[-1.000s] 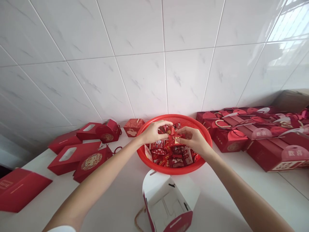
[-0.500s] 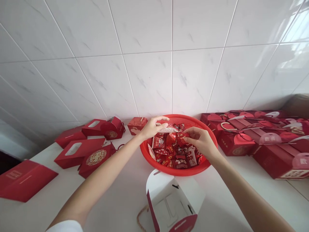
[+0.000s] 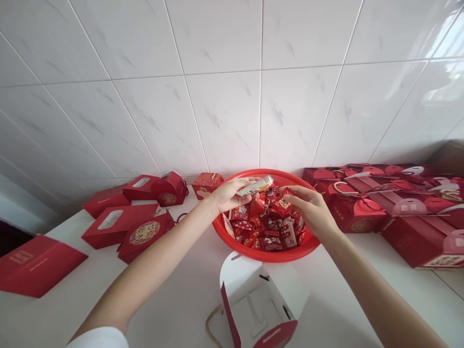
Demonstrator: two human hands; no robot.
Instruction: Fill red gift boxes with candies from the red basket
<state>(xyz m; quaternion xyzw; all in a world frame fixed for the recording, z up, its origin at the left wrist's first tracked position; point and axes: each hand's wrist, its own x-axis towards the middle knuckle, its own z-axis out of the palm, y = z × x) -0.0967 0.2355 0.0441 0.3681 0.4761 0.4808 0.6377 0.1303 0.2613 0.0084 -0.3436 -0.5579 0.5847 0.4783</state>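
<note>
A red plastic basket [image 3: 266,257] full of red-wrapped sweets [image 3: 272,243] stands in front of me. Over its left side, my left hand [image 3: 234,192] is closed on a pale, long wrapped snack [image 3: 256,186] with dark print. My right hand [image 3: 308,205] pinches a small red-wrapped candy [image 3: 282,206] above the pile at the basket's right. Nearer to me, a gift box [image 3: 253,309] lies open at the top, white inside and red outside, with a rope handle [image 3: 211,325] on its left.
Folded red boxes [image 3: 110,224] and a flat red carton [image 3: 38,266] lie at left. A small red box [image 3: 206,185] stands behind the basket by the tiled wall [image 3: 224,121]. Several closed red gift boxes [image 3: 416,237] crowd the right side of the white table [image 3: 174,299].
My left hand has closed on the pale snack and tilted it up to the right. My right hand has shifted slightly right, with the red candy now showing at its fingertips.
</note>
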